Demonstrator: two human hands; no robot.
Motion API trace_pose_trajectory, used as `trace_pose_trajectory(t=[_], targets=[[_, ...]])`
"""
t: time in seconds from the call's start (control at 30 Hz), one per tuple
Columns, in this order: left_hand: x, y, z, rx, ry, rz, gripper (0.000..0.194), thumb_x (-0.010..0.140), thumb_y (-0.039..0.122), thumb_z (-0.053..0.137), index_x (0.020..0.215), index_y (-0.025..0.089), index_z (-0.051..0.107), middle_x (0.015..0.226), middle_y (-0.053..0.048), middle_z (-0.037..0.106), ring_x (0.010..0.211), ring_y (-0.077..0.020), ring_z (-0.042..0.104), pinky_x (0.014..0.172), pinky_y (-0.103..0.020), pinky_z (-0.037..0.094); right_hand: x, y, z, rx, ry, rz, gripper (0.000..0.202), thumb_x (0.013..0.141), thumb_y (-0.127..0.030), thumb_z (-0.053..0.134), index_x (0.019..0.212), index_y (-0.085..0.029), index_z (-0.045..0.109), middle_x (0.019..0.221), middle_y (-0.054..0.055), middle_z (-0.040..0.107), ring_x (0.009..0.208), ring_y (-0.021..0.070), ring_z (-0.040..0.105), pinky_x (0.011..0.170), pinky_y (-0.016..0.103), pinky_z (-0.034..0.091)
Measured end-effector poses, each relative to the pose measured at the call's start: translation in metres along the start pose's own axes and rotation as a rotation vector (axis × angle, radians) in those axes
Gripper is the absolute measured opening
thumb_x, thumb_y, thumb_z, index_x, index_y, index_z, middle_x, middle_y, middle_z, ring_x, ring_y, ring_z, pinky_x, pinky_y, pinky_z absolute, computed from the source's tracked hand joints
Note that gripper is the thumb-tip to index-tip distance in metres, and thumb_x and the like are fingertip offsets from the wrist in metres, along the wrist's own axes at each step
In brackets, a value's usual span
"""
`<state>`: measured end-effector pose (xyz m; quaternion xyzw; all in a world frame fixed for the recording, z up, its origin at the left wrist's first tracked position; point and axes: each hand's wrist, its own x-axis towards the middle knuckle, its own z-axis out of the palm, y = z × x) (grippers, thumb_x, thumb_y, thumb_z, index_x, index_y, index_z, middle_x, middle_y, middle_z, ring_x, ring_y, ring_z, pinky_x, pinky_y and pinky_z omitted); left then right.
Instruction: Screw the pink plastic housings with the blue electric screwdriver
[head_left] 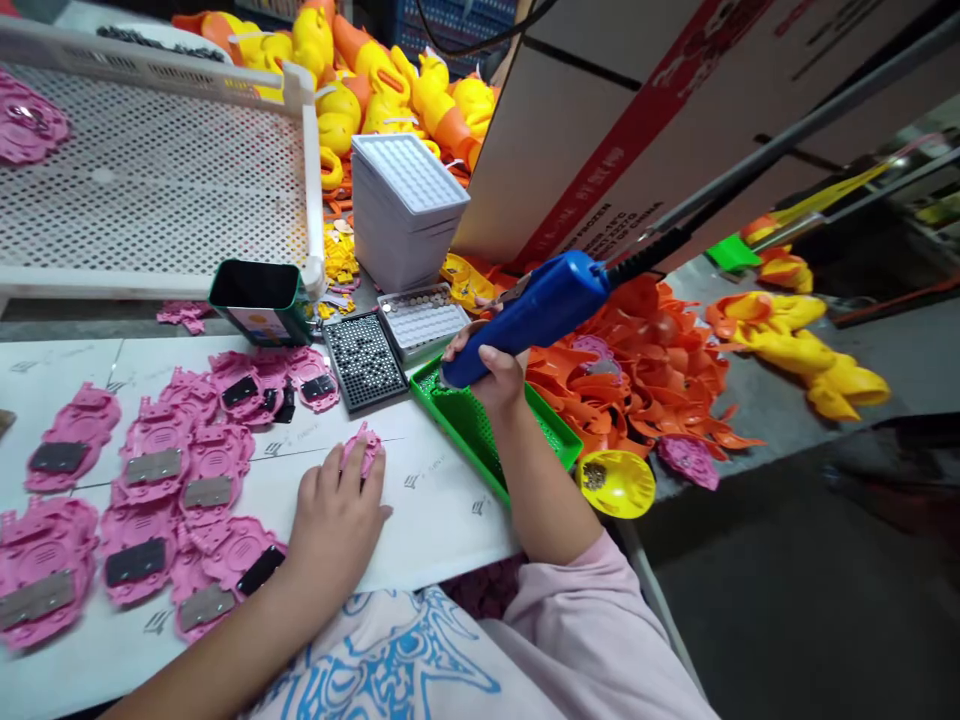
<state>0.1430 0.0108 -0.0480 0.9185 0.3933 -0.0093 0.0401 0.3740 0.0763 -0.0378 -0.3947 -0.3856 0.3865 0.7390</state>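
My right hand (499, 372) is wrapped round a blue electric screwdriver (536, 315), which is tilted with its lower end over the green tray (491, 480). The driver's tip is at the tray's left end; whether it touches anything there I cannot tell. My left hand (339, 515) rests on the white table covering, its fingers over a small pink plastic part (363, 450) and holding it down. To the left lie several pink plastic casings (154, 445) with grey or black covers. A black perforated tray (365, 360) sits just beyond my left hand.
A green bin (259, 300), a white tray (424, 328) and stacked white trays (405, 220) stand behind. Orange plastic pieces (637, 350) heap at the right, near a yellow bowl of screws (616, 483). A white perforated crate (172, 180) fills the back left; a cardboard box (600, 120) rises behind.
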Motion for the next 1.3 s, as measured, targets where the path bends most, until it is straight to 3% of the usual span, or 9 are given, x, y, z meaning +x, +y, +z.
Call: trace_pose_trajectory(t=[0.17, 0.27, 0.43, 0.63, 0.8, 1.1, 1.3], targets=[[0.001, -0.004, 0.006, -0.034, 0.029, 0.018, 0.037, 0.086, 0.009, 0.051, 0.121, 0.01, 0.063, 0.131, -0.025, 0.056, 0.112, -0.0364, 0.057, 0.087, -0.049, 0.049, -0.001, 0.002, -0.002, -0.017, -0.038, 0.047, 0.056, 0.053, -0.049, 0.074, 0.098, -0.023, 0.052, 0.061, -0.005, 0.058, 0.048, 0.0157, 0.057, 0.05, 0.032, 0.047], [0.001, -0.004, 0.014, -0.075, 0.051, 0.12, 0.044, 0.082, -0.002, 0.043, 0.12, 0.012, 0.062, 0.132, -0.022, 0.056, 0.116, -0.0332, 0.055, 0.091, -0.048, 0.049, -0.001, 0.001, 0.0, -0.031, -0.057, 0.061, 0.055, 0.05, -0.05, 0.075, 0.093, -0.023, 0.052, 0.06, -0.005, 0.059, 0.047, 0.0151, 0.055, 0.05, 0.032, 0.046], [-0.003, 0.0, 0.022, -0.146, 0.078, 0.298, 0.045, 0.082, -0.002, 0.043, 0.119, 0.016, 0.061, 0.135, -0.019, 0.055, 0.121, -0.0288, 0.053, 0.094, -0.042, 0.049, 0.0, 0.003, 0.0, -0.016, -0.025, 0.03, 0.047, 0.052, -0.046, 0.073, 0.087, -0.023, 0.052, 0.06, -0.004, 0.059, 0.049, 0.0149, 0.056, 0.051, 0.031, 0.047], [-0.006, 0.002, 0.021, -0.171, 0.05, 0.219, 0.042, 0.08, -0.002, 0.048, 0.115, 0.017, 0.063, 0.136, -0.021, 0.053, 0.122, -0.0319, 0.052, 0.093, -0.047, 0.048, -0.001, -0.014, -0.002, -0.024, 0.003, -0.003, 0.035, 0.057, -0.049, 0.064, 0.078, -0.024, 0.051, 0.061, -0.003, 0.054, 0.052, 0.0151, 0.054, 0.054, 0.032, 0.045], [-0.003, 0.003, 0.017, -0.152, -0.025, 0.16, 0.042, 0.077, -0.003, 0.052, 0.112, 0.016, 0.064, 0.134, -0.021, 0.055, 0.109, -0.0281, 0.058, 0.09, -0.045, 0.049, -0.007, -0.031, -0.003, -0.043, -0.083, -0.084, 0.032, 0.062, -0.054, 0.06, 0.076, -0.026, 0.051, 0.063, -0.002, 0.046, 0.054, 0.0161, 0.051, 0.057, 0.035, 0.045], [0.005, 0.003, 0.009, -0.121, -0.092, 0.167, 0.041, 0.08, -0.001, 0.052, 0.115, 0.016, 0.064, 0.136, -0.018, 0.055, 0.104, -0.026, 0.059, 0.087, -0.041, 0.049, -0.004, 0.0, 0.003, -0.005, -0.007, 0.003, 0.03, 0.058, -0.038, 0.063, 0.083, -0.024, 0.054, 0.06, -0.003, 0.058, 0.05, 0.0161, 0.056, 0.052, 0.032, 0.047], [0.007, 0.006, 0.001, -0.049, -0.146, 0.167, 0.043, 0.083, -0.003, 0.046, 0.116, 0.015, 0.065, 0.137, -0.016, 0.055, 0.104, -0.0262, 0.061, 0.086, -0.039, 0.049, -0.011, -0.007, 0.002, -0.004, -0.018, 0.014, 0.015, 0.062, -0.03, 0.059, 0.075, -0.024, 0.054, 0.064, -0.003, 0.061, 0.057, 0.0129, 0.062, 0.058, 0.027, 0.049]])
